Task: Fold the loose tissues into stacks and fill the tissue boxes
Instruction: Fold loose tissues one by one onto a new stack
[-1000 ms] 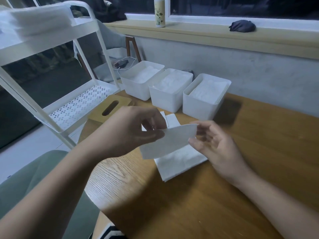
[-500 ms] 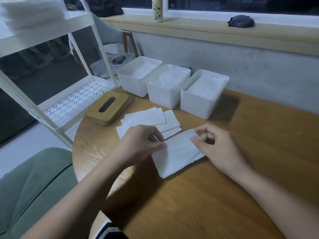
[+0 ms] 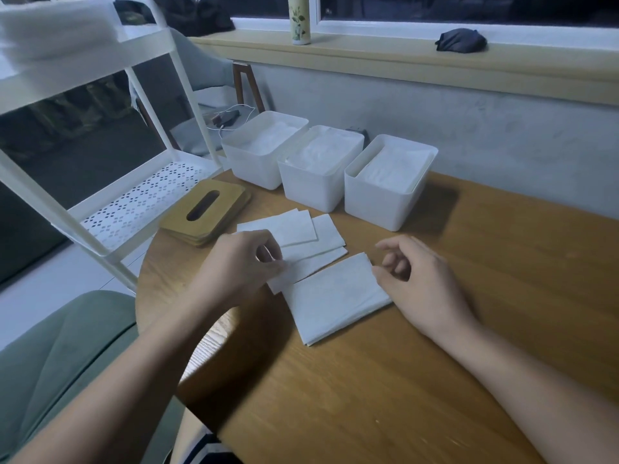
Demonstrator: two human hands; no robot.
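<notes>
A folded tissue (image 3: 338, 296) is laid flat on the table (image 3: 435, 380), at the near end of a fanned row of loose tissues (image 3: 301, 236). The left hand (image 3: 244, 262) is closed in a pinch on the edge of one loose tissue; the right hand (image 3: 422, 283) is loosely curled and empty, its fingertips (image 3: 376, 272) touching the folded tissue's right edge. The folding step seems in hand; next, the pinched sheet would need lifting and creasing. Three white boxes (image 3: 318, 175), already holding tissue, are lined up at the far side, wooden lids (image 3: 207, 212) to the left. A white cart (image 3: 110, 182) is seen at left, a window sill (image 3: 402, 61) beyond.
</notes>
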